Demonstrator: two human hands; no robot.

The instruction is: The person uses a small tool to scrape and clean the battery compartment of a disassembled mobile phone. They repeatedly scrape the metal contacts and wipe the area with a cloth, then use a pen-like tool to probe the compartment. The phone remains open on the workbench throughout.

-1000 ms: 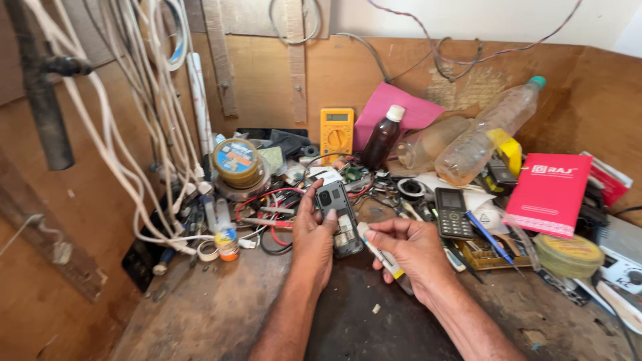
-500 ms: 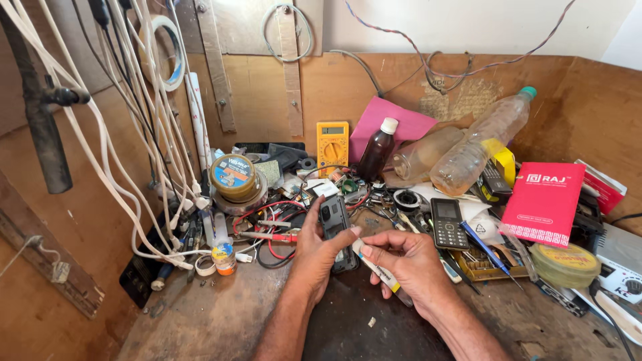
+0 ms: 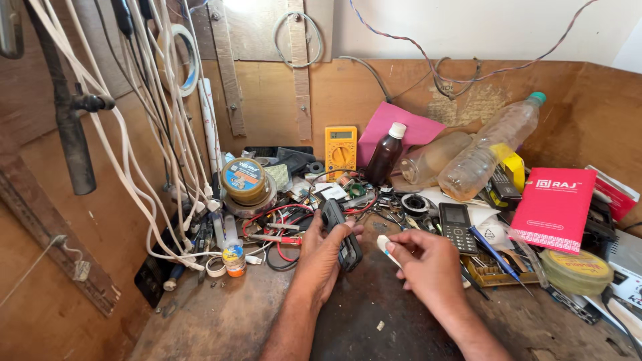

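A worn wooden desk [image 3: 221, 321] with a dark patch at its middle carries a heap of repair clutter, backed by a plywood wall. White cables [image 3: 134, 147] hang in a bundle down the left side. On the right lie two clear plastic bottles [image 3: 491, 147] tipped on their sides, with a red box [image 3: 554, 208] just beside them and a round yellow tin [image 3: 576, 271] in front of that box. A pink sheet [image 3: 391, 124] leans against the back wall, and a yellow multimeter [image 3: 340, 151] stands upright next to a dark brown bottle [image 3: 386, 155] with a white cap. To the left sits a round spool of solder wire [image 3: 244, 180] above a tangle of red and black wires [image 3: 277, 230].

The left hand [image 3: 321, 257] is clamped around a small dark phone [image 3: 341, 234], held tilted above the middle of the desk, fingers wrapped over its edge. The right hand [image 3: 428, 264] is closed on a slim white tool [image 3: 388, 249], pinched between thumb and fingers, its tip just beside the phone; whether they touch cannot be told. A second black keypad phone [image 3: 457, 227] lies flat behind the right hand, and a blue-handled screwdriver [image 3: 493, 253] rests near it.
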